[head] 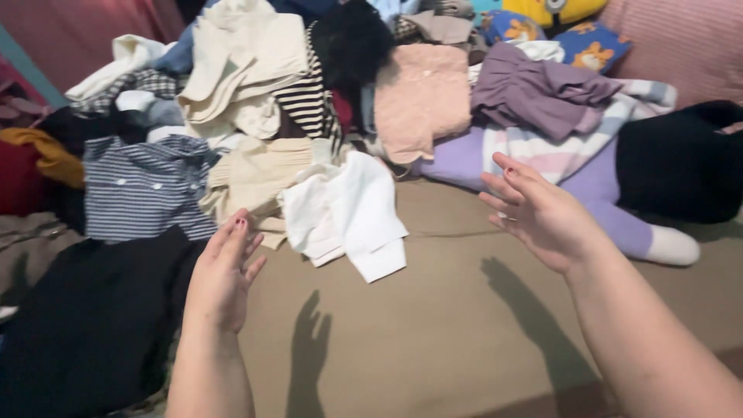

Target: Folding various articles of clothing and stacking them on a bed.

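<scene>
My left hand [223, 272] is raised over the brown bed sheet [433, 333], fingers apart and holding nothing. My right hand [534, 210] hovers to the right, also open and empty, palm turned inward. Between and just beyond both hands lies a crumpled white garment [352, 213], touching neither hand. Behind it spreads a pile of clothes: a blue striped shirt [143, 186], a cream top [251, 178], a pink top [422, 97] and a mauve garment [542, 93].
A black garment [85, 317] lies at the lower left by my left arm. A lilac and striped garment [534, 159] and a black one [681, 159] lie on the right. Pillows [592, 42] rest at the back.
</scene>
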